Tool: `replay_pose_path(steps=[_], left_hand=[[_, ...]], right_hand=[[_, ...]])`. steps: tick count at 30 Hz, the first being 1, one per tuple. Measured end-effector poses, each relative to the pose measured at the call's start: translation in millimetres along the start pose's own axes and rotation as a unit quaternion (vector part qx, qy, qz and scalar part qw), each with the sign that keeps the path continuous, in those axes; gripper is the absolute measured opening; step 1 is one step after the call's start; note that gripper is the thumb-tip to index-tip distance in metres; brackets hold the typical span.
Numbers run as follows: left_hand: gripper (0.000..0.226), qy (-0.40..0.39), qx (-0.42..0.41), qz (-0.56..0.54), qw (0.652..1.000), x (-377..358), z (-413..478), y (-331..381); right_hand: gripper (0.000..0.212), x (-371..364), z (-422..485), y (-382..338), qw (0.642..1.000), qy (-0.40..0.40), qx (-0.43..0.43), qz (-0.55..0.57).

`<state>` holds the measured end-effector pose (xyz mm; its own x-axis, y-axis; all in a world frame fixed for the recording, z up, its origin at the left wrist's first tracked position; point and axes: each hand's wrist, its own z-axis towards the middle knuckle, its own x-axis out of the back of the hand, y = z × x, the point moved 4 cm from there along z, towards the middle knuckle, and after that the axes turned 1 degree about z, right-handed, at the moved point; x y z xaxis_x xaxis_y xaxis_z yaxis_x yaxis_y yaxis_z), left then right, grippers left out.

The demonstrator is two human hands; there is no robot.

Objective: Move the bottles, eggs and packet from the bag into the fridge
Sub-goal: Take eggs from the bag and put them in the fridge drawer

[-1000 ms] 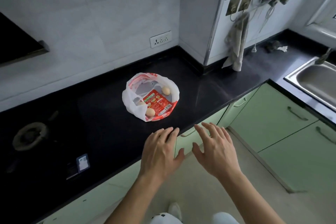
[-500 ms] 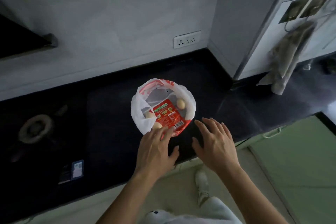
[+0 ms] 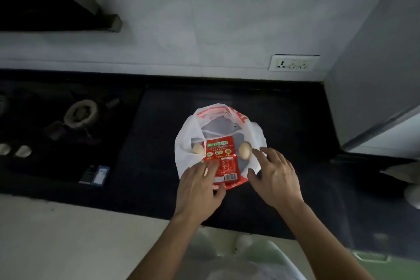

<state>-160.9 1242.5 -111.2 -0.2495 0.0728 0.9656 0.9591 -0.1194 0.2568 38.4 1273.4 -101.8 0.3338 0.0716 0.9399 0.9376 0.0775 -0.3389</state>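
Plainly, one bag [image 3: 184,157] holds two eggs [image 3: 244,150], one packet [image 3: 219,151] — left hand [image 3: 197,190], right hand [image 3: 276,177] uncurled.

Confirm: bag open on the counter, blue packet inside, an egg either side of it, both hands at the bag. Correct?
One error: the packet is red, not blue, as the head view shows. The rest holds: bag open on the counter, one egg and a second egg flanking the packet, left hand and right hand at the bag.

Gas burner [image 3: 80,114] on black counter [image 3: 159,120]; wall socket [image 3: 293,63] above
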Motion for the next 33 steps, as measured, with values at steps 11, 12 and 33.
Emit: replay_pose_path(steps=[11, 12, 33], left_hand=[[0.051, -0.039, 0.046, -0.029, 0.998, -25.1, 34.2, -34.8], [0.053, -0.046, 0.046, -0.026, 0.998, -26.8, 36.1, -39.1], [0.059, -0.162, 0.012, -0.004, 0.987, -55.2, 63.8, -78.1]], right_hand=[[0.044, -38.8, 44.3, -5.6, 0.994, -0.06, -0.028, 0.087], [0.044, -43.4, 48.1, -5.8, 0.993, -0.066, -0.034, 0.091], [0.06, -101.1, 88.1, -0.5, 0.975, -0.088, -0.195, 0.062]])
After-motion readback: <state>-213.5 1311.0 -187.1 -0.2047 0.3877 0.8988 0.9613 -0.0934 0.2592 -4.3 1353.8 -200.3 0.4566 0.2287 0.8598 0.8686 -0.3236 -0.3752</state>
